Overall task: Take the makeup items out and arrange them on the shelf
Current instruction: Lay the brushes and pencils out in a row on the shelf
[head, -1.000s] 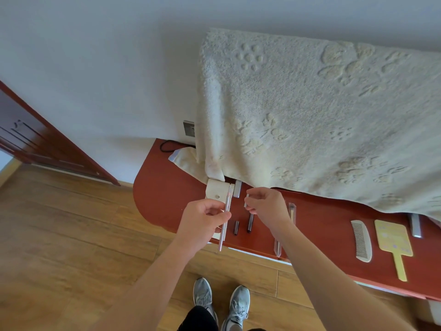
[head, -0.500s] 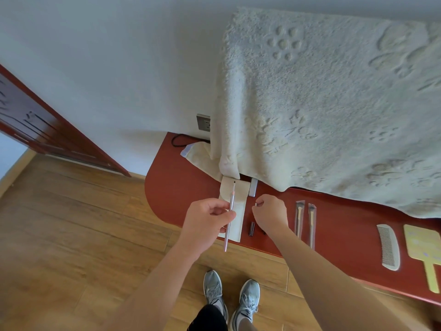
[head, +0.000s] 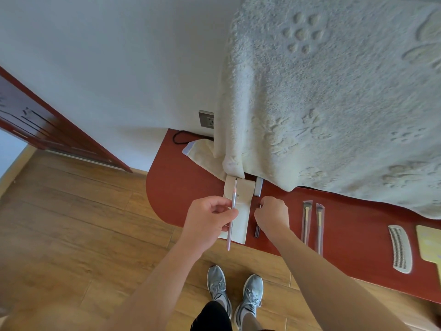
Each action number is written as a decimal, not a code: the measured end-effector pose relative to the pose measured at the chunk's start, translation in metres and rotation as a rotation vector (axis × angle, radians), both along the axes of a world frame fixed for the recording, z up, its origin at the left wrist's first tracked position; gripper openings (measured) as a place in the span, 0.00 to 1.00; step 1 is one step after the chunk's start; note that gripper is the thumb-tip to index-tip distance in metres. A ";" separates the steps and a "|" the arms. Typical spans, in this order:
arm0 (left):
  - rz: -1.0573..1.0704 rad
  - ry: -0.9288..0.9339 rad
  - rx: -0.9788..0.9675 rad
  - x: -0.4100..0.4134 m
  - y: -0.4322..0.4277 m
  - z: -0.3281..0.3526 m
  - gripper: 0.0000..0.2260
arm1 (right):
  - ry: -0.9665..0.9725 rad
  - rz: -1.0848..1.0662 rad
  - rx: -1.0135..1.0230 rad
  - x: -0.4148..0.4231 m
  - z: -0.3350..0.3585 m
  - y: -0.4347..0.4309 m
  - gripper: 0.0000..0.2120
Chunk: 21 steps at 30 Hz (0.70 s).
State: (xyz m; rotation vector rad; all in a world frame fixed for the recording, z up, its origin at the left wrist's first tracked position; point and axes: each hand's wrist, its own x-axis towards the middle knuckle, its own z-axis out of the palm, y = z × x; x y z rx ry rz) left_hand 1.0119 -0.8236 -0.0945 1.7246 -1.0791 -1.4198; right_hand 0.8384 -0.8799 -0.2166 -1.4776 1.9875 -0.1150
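grey sneakers (head: 217,285) stand on the wood floor. the left hand (head: 210,218) pinches a slim pink pencil (head: 232,211) between thumb and curled fingers, holding it over the cream pouch (head: 241,220) at the front edge of the red shelf (head: 181,187). the right hand (head: 272,216), fingers curled tight, grips a dark stick (head: 257,231) lying on the shelf just beside the pouch (its tip pokes out above the knuckles). two wrapped brushes (head: 306,220) and a comb (head: 399,249) lie to the right. a fluffy blanket (head: 334,103) hangs behind.

A slim pink pencil (head: 234,194) was held tilted above the cream pouch (head: 244,225) on the red shelf (head: 181,187). A dark pencil (head: 257,231) lay just right, with two wrapped brushes (head: 306,220) beyond.
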 end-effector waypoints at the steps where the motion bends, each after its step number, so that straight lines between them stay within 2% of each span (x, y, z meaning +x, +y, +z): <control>1: -0.001 -0.001 -0.001 0.000 -0.001 0.000 0.04 | -0.003 0.002 0.002 0.000 -0.001 0.000 0.06; 17: -0.012 0.000 -0.002 -0.010 -0.008 -0.007 0.04 | -0.037 0.063 -0.082 -0.014 -0.003 0.001 0.06; 21: -0.034 -0.023 -0.007 -0.020 -0.011 -0.008 0.04 | -0.113 0.109 -0.079 -0.025 0.007 0.006 0.14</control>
